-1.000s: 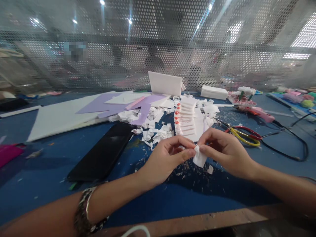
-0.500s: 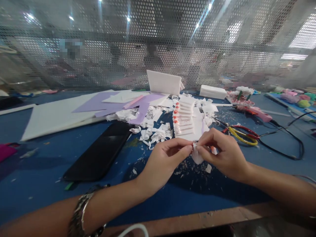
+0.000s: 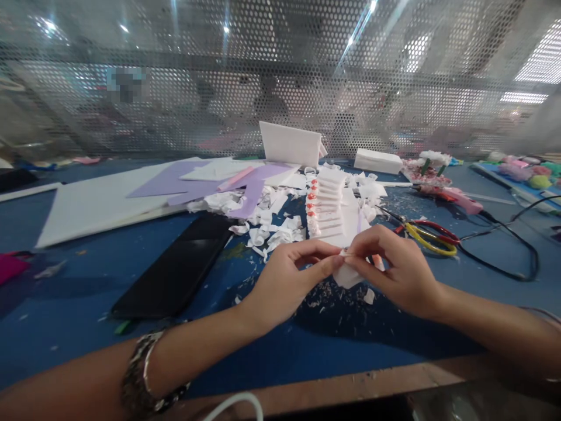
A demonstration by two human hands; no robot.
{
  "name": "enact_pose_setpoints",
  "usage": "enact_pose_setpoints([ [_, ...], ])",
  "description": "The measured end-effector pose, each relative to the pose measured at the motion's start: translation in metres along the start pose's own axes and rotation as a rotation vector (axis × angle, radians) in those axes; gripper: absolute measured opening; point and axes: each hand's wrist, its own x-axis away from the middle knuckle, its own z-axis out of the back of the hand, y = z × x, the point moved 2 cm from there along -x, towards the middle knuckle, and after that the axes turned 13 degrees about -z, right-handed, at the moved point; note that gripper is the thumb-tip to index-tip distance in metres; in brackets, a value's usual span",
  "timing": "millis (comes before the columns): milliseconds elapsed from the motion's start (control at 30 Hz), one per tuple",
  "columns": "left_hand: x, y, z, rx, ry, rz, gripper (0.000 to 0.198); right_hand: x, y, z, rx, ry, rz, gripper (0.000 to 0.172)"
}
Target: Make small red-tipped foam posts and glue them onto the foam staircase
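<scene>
Between my two hands is a small piece of thin white paper [image 3: 348,277], its lower part hanging free below the fingertips. My left hand [image 3: 291,280] pinches its upper edge between thumb and forefinger. My right hand [image 3: 394,269] pinches the same edge, the fingertips of both hands nearly touching. Something small and orange-red [image 3: 377,261] shows by the right fingers; I cannot make out what it is. Just beyond my hands, a row of white rolled pieces with red tips [image 3: 325,204] lies on a white sheet.
White paper scraps [image 3: 280,232] surround the row. To the left lie a black phone [image 3: 175,269], a white board [image 3: 100,204] and purple sheets [image 3: 166,180]. On the right are red-and-yellow-handled pliers [image 3: 432,238] and a pink glue gun [image 3: 464,202] with a black cord. A perforated metal screen [image 3: 307,88] stands behind.
Both hands stay close together over the same spot. The paper's hanging part has spread wider to the left, and the fingertips have drawn closer together.
</scene>
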Motion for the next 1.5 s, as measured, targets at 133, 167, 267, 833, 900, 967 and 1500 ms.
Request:
enact_pose_setpoints([
  [133, -0.001, -0.001, -0.001, 0.04, 0.014, 0.078, 0.012, 0.0, 0.0, 0.004, 0.047, -0.12, 0.162, 0.013],
  [167, 0.0, -0.002, -0.001, 0.067, 0.019, 0.097, 0.012, 0.0, 0.001, 0.004, 0.047, -0.143, 0.183, 0.014],
  [267, 0.0, -0.004, -0.001, 0.131, 0.014, 0.123, 0.011, -0.001, 0.002, 0.006, 0.067, -0.128, 0.198, 0.015],
  [833, 0.0, -0.007, -0.001, 0.112, -0.063, 0.149, 0.014, -0.004, 0.004, 0.009, 0.239, -0.104, 0.315, 0.005],
  [900, 0.0, -0.007, 0.0, 0.113, -0.063, 0.161, 0.015, -0.005, 0.006, 0.009, 0.179, -0.151, 0.253, 0.006],
  [967, -0.001, -0.007, 0.001, 0.104, -0.052, 0.159, 0.015, -0.006, 0.008, 0.009, 0.127, -0.196, 0.183, 0.013],
  [1500, -0.002, -0.011, 0.002, 0.088, -0.029, 0.153, 0.019, -0.004, 0.002, 0.009, 0.255, -0.162, 0.325, 0.018],
])
